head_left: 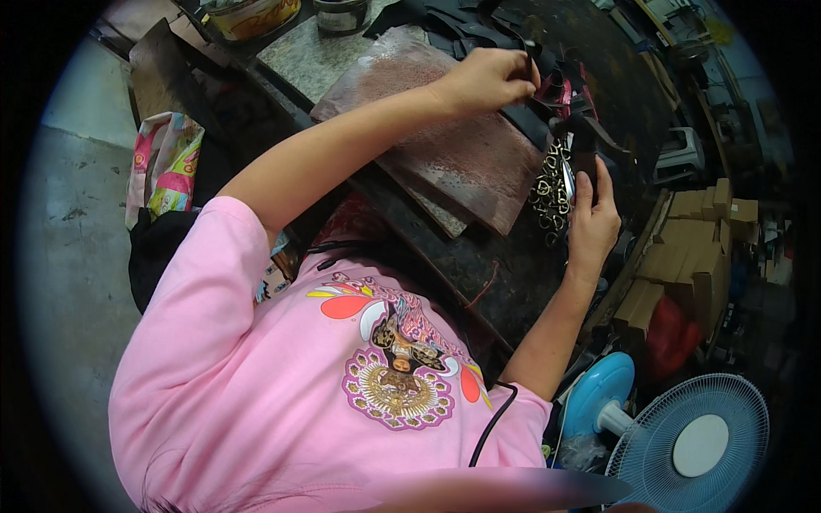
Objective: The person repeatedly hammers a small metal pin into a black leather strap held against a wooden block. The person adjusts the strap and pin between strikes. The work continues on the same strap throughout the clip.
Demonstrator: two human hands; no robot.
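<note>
My left hand [496,81] reaches over the slab on the table, thumb and fingers pinched together. A slim dark thing shows at its fingertips, too small to name. Further right, my right hand [594,218] grips a dark flat piece [585,152] between thumb and fingers. Against that hand's left side lies a bunch of brass-coloured metal rings [552,188]. Black strips and a bright pink piece [564,92] lie in a heap between the two hands. Under my left forearm is a worn, reddish-brown slab [462,162].
Black material scraps [445,26] are piled at the table's far side, near a yellow tub [254,17] and a dark tin [340,14]. Cardboard boxes [684,248] stand at the right. A fan [637,436] is close at the lower right. A colourful bag [175,162] hangs at the left.
</note>
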